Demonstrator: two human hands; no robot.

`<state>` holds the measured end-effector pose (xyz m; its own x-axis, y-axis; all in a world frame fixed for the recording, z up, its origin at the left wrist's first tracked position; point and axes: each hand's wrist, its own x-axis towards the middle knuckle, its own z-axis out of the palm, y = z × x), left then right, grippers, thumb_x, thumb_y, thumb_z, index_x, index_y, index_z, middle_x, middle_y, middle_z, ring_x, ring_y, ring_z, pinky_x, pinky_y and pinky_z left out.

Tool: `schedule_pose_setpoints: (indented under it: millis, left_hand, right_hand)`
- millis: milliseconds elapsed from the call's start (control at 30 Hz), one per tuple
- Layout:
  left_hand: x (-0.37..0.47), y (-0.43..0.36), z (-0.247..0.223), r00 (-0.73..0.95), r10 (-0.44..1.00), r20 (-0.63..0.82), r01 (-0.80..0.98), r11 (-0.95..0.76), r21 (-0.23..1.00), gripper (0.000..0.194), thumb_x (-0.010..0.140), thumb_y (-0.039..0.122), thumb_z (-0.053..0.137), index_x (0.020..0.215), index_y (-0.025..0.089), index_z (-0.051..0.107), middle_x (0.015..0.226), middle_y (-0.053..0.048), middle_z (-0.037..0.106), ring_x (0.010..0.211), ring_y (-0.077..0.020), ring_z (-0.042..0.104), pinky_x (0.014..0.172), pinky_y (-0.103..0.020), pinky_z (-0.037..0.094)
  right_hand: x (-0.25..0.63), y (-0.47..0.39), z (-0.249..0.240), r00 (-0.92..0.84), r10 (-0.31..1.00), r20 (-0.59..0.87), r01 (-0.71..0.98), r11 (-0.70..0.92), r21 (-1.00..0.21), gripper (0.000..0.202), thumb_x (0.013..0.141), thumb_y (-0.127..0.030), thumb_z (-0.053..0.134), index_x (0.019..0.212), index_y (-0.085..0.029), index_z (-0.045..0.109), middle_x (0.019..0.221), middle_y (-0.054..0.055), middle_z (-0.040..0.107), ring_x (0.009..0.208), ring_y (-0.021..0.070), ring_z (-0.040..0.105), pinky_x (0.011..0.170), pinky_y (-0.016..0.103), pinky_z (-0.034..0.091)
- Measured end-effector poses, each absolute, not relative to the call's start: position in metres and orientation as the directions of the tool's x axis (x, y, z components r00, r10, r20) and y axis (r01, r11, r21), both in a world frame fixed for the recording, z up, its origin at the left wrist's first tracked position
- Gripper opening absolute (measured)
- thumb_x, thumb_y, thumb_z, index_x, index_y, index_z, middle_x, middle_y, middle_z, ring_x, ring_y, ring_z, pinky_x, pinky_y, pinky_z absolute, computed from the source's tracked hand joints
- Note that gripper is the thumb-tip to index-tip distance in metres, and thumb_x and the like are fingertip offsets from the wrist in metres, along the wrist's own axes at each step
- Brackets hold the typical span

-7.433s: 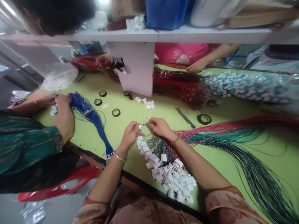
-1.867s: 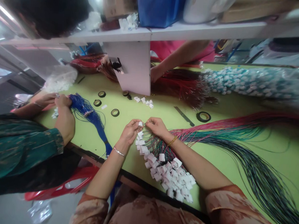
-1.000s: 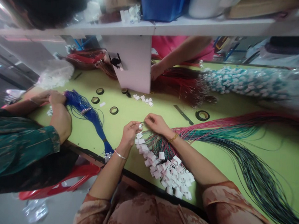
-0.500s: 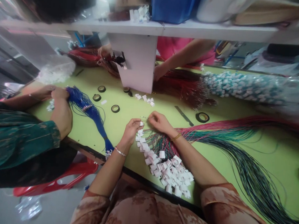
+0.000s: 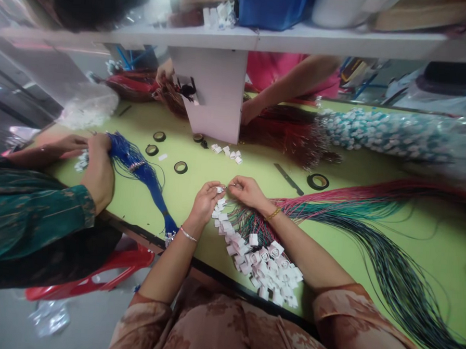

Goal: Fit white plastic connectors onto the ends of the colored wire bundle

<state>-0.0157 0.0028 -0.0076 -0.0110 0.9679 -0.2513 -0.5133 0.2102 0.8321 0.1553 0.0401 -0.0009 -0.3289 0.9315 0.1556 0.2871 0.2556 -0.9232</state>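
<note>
At the left end of the tabletop (image 5: 133,200) I see one clear bag (image 5: 90,107) of white pieces, then a co-worker's two hands at one blue wire bundle (image 5: 134,161), whose tail reaches the near edge. Four tape rolls (image 5: 181,167) lie beyond, with one flat white piece (image 5: 162,157) among them. Green surface shows between these rolls and my left hand (image 5: 204,203), giving it side room. Its grip is narrow, holding one white connector (image 5: 219,190) over the tabletop's middle. A small group of loose connectors (image 5: 227,152), too blurred for me to count surely, lies past it, by the upright panel (image 5: 213,98). My right hand (image 5: 250,192) has a narrow grip just beside the held connector; I cannot make out what it pinches. Below, a connector pile (image 5: 274,275), too many to count, comes close to the near edge. One dark blade (image 5: 288,179) and a fifth roll (image 5: 317,181) sit beyond the long wires (image 5: 344,204), which fan pink, green and dark toward the right.
</note>
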Motion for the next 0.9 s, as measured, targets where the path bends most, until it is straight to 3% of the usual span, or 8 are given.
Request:
schedule_pose_setpoints:
  millis: [300, 467, 767, 900]
  left_hand:
    - [-0.013, 0.001, -0.005, -0.019, 0.976, -0.217, -0.494, 0.179, 0.851, 0.018, 0.075, 0.02, 0.076, 0.087, 0.016, 0.064, 0.09, -0.005, 0.069, 0.094, -0.0151, 0.066, 0.103, -0.035, 0.048]
    - [-0.009, 0.001, -0.008, -0.042, 0.976, -0.214, -0.426, 0.177, 0.887, 0.021, 0.072, 0.023, 0.08, 0.085, 0.016, 0.065, 0.091, -0.005, 0.071, 0.087, -0.014, 0.067, 0.095, -0.032, 0.051]
    - [-0.003, 0.003, -0.011, -0.055, 0.95, -0.306, -0.477, 0.244, 0.844, 0.019, 0.07, 0.02, 0.079, 0.083, 0.015, 0.066, 0.079, -0.002, 0.069, 0.076, -0.0119, 0.067, 0.089, -0.031, 0.054]
    - [-0.001, 0.004, -0.011, -0.071, 0.952, -0.299, -0.506, 0.224, 0.833, 0.019, 0.07, 0.021, 0.079, 0.082, 0.014, 0.066, 0.085, -0.004, 0.072, 0.081, -0.0128, 0.069, 0.09, -0.03, 0.053]
  right_hand:
    - [0.152, 0.039, -0.004, -0.279, 0.956, 0.088, 0.369, 0.192, -0.91, 0.014, 0.075, -0.024, 0.06, 0.075, -0.015, 0.07, 0.067, 0.0, 0.068, 0.061, 0.0122, 0.055, 0.062, 0.023, 0.042]
    - [0.147, 0.035, -0.007, -0.241, 0.969, 0.045, 0.416, 0.145, -0.898, 0.012, 0.075, -0.025, 0.061, 0.072, -0.015, 0.067, 0.065, 0.0, 0.065, 0.059, 0.0118, 0.053, 0.058, 0.022, 0.038]
    - [0.146, 0.029, -0.006, -0.29, 0.944, 0.155, 0.536, 0.295, -0.791, 0.013, 0.084, -0.026, 0.057, 0.08, -0.017, 0.067, 0.069, 0.001, 0.066, 0.06, 0.0139, 0.052, 0.06, 0.024, 0.035]
    - [0.148, 0.028, -0.003, -0.356, 0.92, 0.164, 0.499, 0.336, -0.799, 0.014, 0.085, -0.026, 0.054, 0.08, -0.017, 0.064, 0.067, 0.001, 0.063, 0.059, 0.0132, 0.05, 0.058, 0.024, 0.033]
